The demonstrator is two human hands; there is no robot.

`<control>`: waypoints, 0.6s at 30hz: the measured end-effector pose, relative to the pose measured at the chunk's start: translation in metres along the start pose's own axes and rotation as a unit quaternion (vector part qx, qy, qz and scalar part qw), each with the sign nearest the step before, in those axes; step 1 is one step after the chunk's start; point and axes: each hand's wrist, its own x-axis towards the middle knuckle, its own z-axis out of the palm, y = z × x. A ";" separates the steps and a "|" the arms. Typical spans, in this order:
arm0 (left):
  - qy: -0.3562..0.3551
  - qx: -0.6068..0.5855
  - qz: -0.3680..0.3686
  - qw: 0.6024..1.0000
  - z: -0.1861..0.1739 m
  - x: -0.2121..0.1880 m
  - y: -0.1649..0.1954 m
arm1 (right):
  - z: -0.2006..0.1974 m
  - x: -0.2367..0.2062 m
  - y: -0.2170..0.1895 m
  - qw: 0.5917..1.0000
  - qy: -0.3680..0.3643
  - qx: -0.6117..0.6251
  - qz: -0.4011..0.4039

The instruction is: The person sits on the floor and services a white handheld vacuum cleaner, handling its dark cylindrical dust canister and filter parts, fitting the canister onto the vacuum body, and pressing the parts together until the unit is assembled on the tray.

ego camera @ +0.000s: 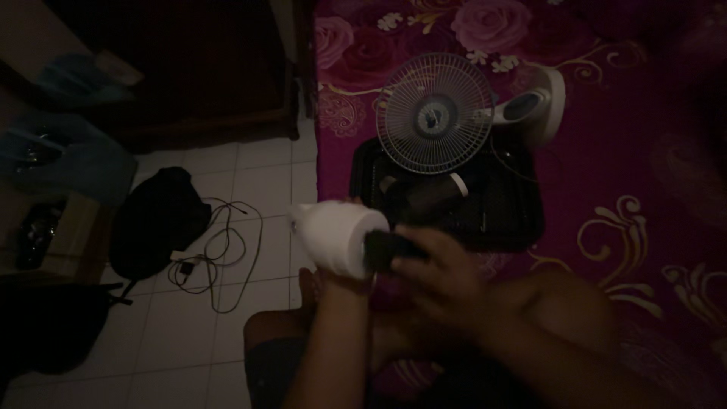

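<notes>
From up here I see my left hand [333,284] wrapped from below around a white roll of tissue [342,235], fingers closed on it though mostly hidden behind the roll, while my right hand [447,276] pinches a small dark block-shaped object [386,248] against the roll's open end; in this dim light I cannot tell what that object is. Both sit above my lap, at the edge of the magenta floral bedspread [628,182]. My worry is the dark piece slipping from that shallow fingertip grip and dropping into the gap by my knees or onto the tiled floor [227,333]. Just beyond my hands lies a black tray [515,220] with a dark cylinder in it, and a white table fan [435,113] lying tipped at its far rim. A forward reach could knock the grille. Leftward the floor has room, save for the black bag [155,220] and loose cable [227,250].
</notes>
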 end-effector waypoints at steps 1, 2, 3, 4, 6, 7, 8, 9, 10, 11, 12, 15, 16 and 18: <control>-0.010 -0.009 -0.016 1.000 0.000 0.001 0.001 | 0.002 -0.001 0.000 1.000 0.015 -0.013 0.008; -0.018 -0.015 -0.025 0.999 0.001 0.003 0.002 | 0.004 -0.003 -0.002 0.999 0.012 -0.011 0.044; -0.018 -0.011 -0.020 1.000 0.002 0.004 0.002 | 0.006 -0.004 -0.004 0.997 0.010 -0.006 0.072; -0.016 -0.008 -0.011 1.000 0.003 0.003 0.003 | 0.009 -0.003 -0.004 0.995 0.012 0.000 0.097; -0.016 0.003 -0.006 1.000 0.006 0.002 0.002 | 0.011 -0.002 -0.006 1.000 0.018 -0.005 0.016; -0.014 0.006 -0.015 1.000 0.008 0.002 0.000 | 0.010 -0.001 -0.006 1.000 0.020 -0.009 -0.017; -0.014 0.009 -0.019 1.000 0.009 0.002 -0.001 | 0.008 -0.001 -0.006 0.998 0.031 -0.021 0.056; -0.015 0.015 -0.029 0.999 0.011 0.005 -0.002 | 0.005 0.001 -0.005 0.991 0.042 -0.032 0.124; -0.016 0.021 -0.037 0.999 0.013 0.005 -0.004 | 0.003 0.002 -0.004 0.980 0.056 -0.041 0.187; -0.021 0.028 -0.045 0.998 0.016 0.006 -0.006 | -0.001 0.003 -0.002 0.992 0.035 -0.029 0.121; -0.019 0.036 -0.062 0.997 0.019 0.007 -0.006 | -0.004 0.003 -0.002 0.998 0.012 -0.017 0.059; 0.143 0.120 -0.123 0.975 0.029 -0.002 -0.014 | -0.011 0.002 0.002 0.999 0.045 0.011 0.027; 0.228 0.154 -0.135 0.952 0.033 -0.003 -0.017 | -0.012 0.003 0.004 0.996 0.078 0.017 0.033; 0.288 0.150 -0.177 0.929 0.039 -0.015 -0.035 | -0.013 0.003 0.006 0.986 0.128 0.086 0.064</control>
